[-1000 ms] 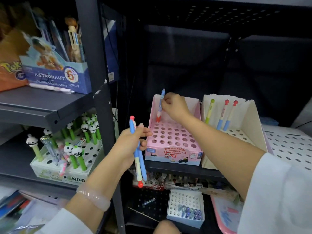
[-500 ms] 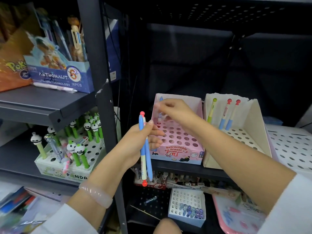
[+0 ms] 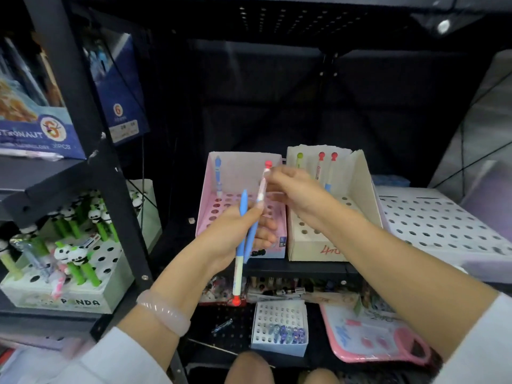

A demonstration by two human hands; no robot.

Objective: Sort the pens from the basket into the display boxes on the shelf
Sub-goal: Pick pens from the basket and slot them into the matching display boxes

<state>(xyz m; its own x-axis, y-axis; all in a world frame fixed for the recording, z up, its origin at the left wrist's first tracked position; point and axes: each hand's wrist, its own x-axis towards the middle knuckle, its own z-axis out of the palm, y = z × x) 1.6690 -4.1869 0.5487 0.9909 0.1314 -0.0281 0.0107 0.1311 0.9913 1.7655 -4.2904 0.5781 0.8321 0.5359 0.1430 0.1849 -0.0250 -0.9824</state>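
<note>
My left hand (image 3: 230, 236) grips two pens in front of the pink display box (image 3: 246, 164). One is a blue and white pen (image 3: 238, 261) with its red end pointing down. The other is a red-topped pen (image 3: 261, 187) that leans up to the right. My right hand (image 3: 299, 195) pinches this second pen just under its red top. A blue pen (image 3: 218, 173) stands in a back-left hole of the pink box. Beside it, the cream display box (image 3: 360, 189) has three pens (image 3: 321, 162) standing along its back wall.
A black shelf post (image 3: 91, 134) stands left of the boxes. Beyond it sit a panda pen box (image 3: 69, 300) and, one shelf up, a blue astronaut box (image 3: 41, 134). A white perforated basket (image 3: 443, 217) lies at right. Below are a small white holed box (image 3: 279, 345) and a pink tray (image 3: 374, 350).
My right hand has let go of the blue pen, which now stands in the pink box, and has taken hold of the red-topped pen. My left hand has risen toward the box.
</note>
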